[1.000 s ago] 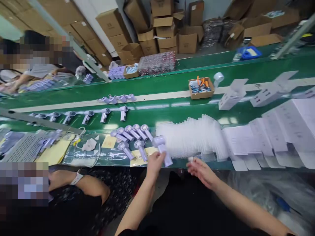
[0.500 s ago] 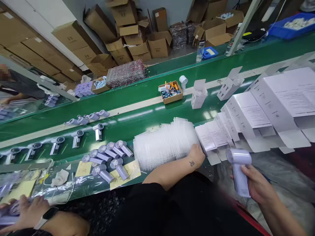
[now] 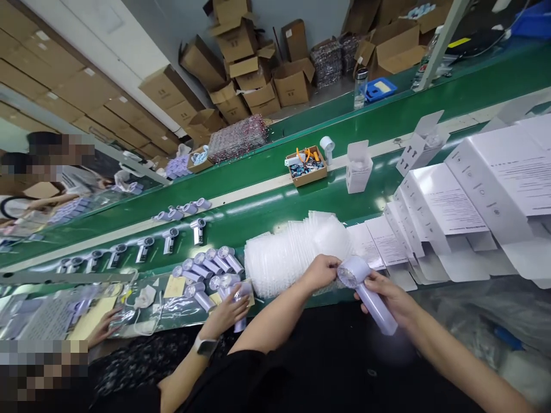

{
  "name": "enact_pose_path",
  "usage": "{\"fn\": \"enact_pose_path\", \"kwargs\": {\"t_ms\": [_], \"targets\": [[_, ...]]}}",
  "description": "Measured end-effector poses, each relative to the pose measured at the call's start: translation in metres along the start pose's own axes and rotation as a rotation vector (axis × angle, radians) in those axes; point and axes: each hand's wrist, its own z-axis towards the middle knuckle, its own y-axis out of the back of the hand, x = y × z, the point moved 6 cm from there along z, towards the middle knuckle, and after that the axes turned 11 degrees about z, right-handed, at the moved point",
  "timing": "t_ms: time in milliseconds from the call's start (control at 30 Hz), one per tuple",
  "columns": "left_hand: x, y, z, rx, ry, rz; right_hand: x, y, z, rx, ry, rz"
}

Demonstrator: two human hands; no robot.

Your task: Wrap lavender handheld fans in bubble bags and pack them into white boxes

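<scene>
My right hand (image 3: 390, 295) is wrapped round the handle of a lilac handheld fan (image 3: 365, 292), held tilted over the table's near edge. My left hand (image 3: 321, 271) is closed at the fan's round head, beside a fanned stack of clear plastic trays (image 3: 293, 252); what its fingers pinch is hidden. Left of the stack lie several more lilac fans (image 3: 206, 267) on the table. A co-worker's hand (image 3: 228, 312) with a wrist watch grips one of those fans.
A green conveyor belt (image 3: 267, 195) carries a row of fans (image 3: 142, 246), a small cardboard box of tools (image 3: 306, 163) and open white cartons (image 3: 358, 166). Flat white cartons and leaflets (image 3: 469, 195) are stacked at right. Cardboard boxes (image 3: 245, 86) pile up behind. Other workers sit far left.
My right hand brought the fan in from the right to the middle. My left hand left the tray stack and met the fan's head. The co-worker's hand reached the fans.
</scene>
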Motion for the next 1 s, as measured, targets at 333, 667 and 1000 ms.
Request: {"fn": "enact_pose_path", "kwargs": {"t_ms": [333, 667, 1000], "targets": [[-0.011, 0.009, -0.057, -0.494, -0.571, 0.477, -0.01, -0.004, -0.008, -0.216, 0.023, -0.088], [-0.024, -0.002, -0.066, -0.302, -0.748, 0.6, -0.013, -0.01, -0.031, -0.345, 0.159, -0.144], [-0.027, -0.017, -0.076, -0.132, -0.824, 0.665, -0.029, -0.024, -0.034, -0.392, 0.203, -0.028]]}}
